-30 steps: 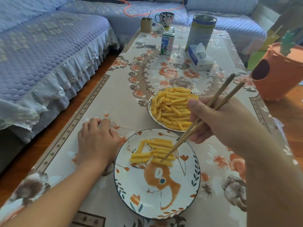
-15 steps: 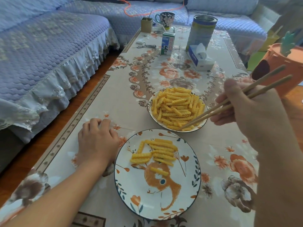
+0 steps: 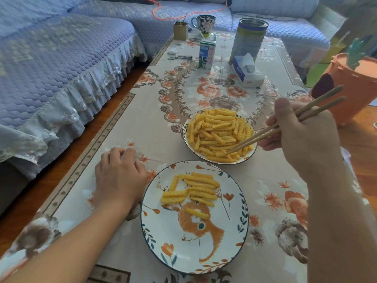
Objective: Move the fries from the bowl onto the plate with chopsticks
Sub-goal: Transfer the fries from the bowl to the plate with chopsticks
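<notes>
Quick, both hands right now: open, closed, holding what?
Left hand: holds nothing, fingers loosely curled, resting on the table.
Right hand: holds the chopsticks, tips in the bowl's fries.

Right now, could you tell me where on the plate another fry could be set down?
The plate's near half, below the lone fry, is bare. Its far part is crowded with fries, between the left hand and the bowl.

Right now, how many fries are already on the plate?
About 10, though overlaps may hide one: a clump of roughly nine fries on the far half of the plate, and one lone fry nearer the middle, on the painted rabbit.
</notes>
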`<state>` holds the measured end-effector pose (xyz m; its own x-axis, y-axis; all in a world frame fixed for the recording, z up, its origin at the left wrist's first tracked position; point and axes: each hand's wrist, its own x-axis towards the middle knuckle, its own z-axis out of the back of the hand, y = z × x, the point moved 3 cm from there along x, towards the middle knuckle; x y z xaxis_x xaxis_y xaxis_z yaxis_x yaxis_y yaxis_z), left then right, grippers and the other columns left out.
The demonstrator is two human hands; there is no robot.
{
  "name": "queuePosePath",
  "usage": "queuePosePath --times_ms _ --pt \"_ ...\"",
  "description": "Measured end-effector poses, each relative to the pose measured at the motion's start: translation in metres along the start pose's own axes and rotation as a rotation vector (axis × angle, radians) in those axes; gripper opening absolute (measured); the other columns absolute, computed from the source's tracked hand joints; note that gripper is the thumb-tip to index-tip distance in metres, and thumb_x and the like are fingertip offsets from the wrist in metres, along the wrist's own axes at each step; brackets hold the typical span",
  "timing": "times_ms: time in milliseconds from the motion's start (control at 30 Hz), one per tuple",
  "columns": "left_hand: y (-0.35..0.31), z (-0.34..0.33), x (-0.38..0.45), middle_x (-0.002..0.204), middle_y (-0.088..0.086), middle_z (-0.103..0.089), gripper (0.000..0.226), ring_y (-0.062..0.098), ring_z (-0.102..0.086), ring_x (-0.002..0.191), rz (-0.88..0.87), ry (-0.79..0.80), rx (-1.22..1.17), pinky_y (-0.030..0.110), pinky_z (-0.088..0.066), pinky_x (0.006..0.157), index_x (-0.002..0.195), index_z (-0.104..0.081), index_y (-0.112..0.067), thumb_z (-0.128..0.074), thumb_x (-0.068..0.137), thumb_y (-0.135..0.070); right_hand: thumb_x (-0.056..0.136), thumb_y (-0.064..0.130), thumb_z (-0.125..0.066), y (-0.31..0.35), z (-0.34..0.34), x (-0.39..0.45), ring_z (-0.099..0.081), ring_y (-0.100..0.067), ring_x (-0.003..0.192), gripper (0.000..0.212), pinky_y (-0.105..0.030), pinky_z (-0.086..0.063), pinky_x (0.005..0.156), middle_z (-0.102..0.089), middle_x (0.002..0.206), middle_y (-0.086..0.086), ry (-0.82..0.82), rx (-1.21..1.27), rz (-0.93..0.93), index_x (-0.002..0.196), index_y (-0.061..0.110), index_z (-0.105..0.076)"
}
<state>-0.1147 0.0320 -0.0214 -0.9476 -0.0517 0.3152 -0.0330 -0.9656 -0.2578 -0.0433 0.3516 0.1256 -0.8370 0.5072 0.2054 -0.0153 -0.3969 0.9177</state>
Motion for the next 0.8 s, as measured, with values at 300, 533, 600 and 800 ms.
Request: queuePosePath --times_ms 300,533,600,800 --pt "0.0 0.002 -0.001 0.118 0.017 -0.059 0.029 0.037 -0.051 0.109 -0.002 -0.003 0.01 0.053 -0.044 0.09 0.118 -0.068 -0.012 -0.057 0.091 -0.018 0.104 0.039 -0.049 0.024 -0.041 -0.03 -0.07 -0.032 0.049 0.051 -0.036 -0.06 0.047 -0.068 0.057 -0.017 0.262 0.209 -0.118 0.078 -0.003 -0.064" --pt "0.0 0.002 0.0 0.118 0.016 -0.059 0.03 0.037 -0.051 0.108 -0.005 -0.001 0.012 0.053 -0.045 0.09 0.119 -0.068 -0.012 -0.056 0.092 -0.019 0.1 0.043 -0.056 0.02 -0.056 -0.035 -0.072 -0.029 0.053 0.046 -0.034 -0.06 0.05 -0.069 0.058 -0.014 0.266 0.171 -0.145 0.078 0.004 -0.066" --pt "0.0 0.001 0.0 0.117 0.017 -0.06 0.029 0.038 -0.051 0.107 -0.006 -0.011 0.015 0.053 -0.045 0.089 0.117 -0.068 -0.012 -0.057 0.091 -0.018 0.101 0.042 -0.056 0.019 -0.046 -0.029 -0.072 -0.031 0.053 0.046 -0.033 -0.06 0.048 -0.069 0.057 -0.014 0.23 0.184 -0.143 0.079 0.002 -0.066" --pt "0.001 0.001 0.0 0.119 0.016 -0.059 0.03 0.037 -0.05 0.11 0.003 -0.001 -0.001 0.053 -0.044 0.091 0.118 -0.068 -0.013 -0.057 0.09 -0.018 0.105 0.04 -0.052 0.006 -0.008 -0.006 -0.07 -0.028 0.049 0.043 -0.039 -0.062 0.052 -0.07 0.057 -0.008 -0.063 0.107 -0.031 0.077 0.01 -0.067"
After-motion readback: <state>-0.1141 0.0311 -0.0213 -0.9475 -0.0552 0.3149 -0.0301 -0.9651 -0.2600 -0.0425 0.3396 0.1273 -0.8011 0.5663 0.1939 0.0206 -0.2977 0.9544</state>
